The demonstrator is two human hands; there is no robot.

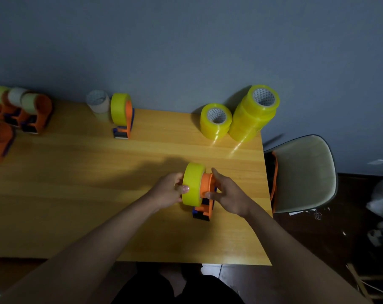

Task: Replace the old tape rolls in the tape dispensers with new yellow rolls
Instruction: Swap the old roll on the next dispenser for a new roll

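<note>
An orange tape dispenser (205, 189) stands on the wooden table (98, 172) right of centre, with a yellow tape roll (192, 183) sitting on its hub. My left hand (167, 189) grips the roll's left side, thumb on the tape face. My right hand (226, 193) holds the dispenser's orange side plate from the right. A second dispenser (122, 116) carrying a yellow roll stands at the back. New yellow rolls wait at the back right: one single roll (215, 120) and a taller stack (254, 113).
Several orange dispensers (21, 113) with pale old rolls stand at the far left edge. A pale used roll (98, 104) sits by the wall. A beige chair (304, 172) stands off the table's right edge. The grey wall runs behind the table.
</note>
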